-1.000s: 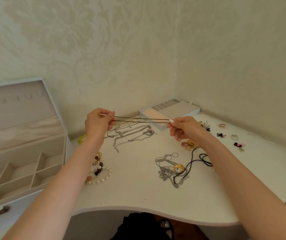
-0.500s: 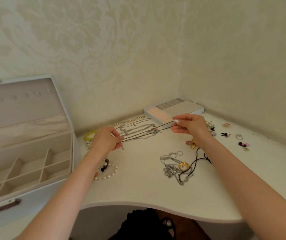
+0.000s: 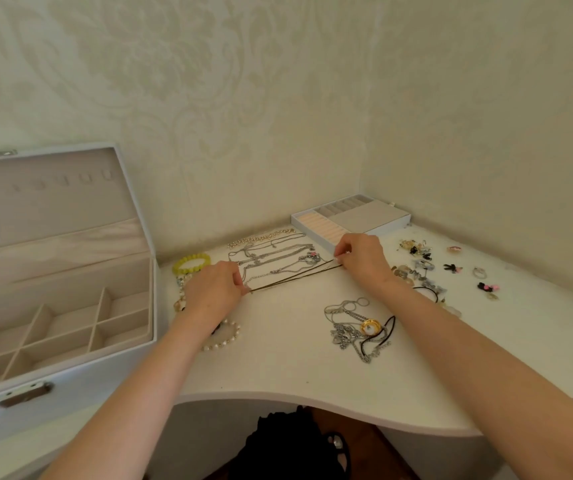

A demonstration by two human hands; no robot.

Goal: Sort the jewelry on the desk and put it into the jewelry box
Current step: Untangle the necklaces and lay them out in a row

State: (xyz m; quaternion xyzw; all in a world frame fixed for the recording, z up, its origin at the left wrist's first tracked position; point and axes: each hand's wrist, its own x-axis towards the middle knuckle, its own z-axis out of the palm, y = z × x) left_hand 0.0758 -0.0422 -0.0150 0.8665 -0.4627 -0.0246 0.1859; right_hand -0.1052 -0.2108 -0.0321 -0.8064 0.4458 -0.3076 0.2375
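Dark cord (image 3: 295, 277) runs taut along the desk (image 3: 278, 368), its ends pinched: left hand (image 3: 214, 292) at 8 o'clock, right hand (image 3: 363, 256) at 2 o'clock.

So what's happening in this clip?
A person is sorting jewelry at a white desk. The left hand and right hand each pinch one end of a thin dark cord, held stretched straight just in front of a row of silver chains. The jewelry box stands open on the left with no jewelry visible in it yet. A tangled pile of chains lies near the right forearm.
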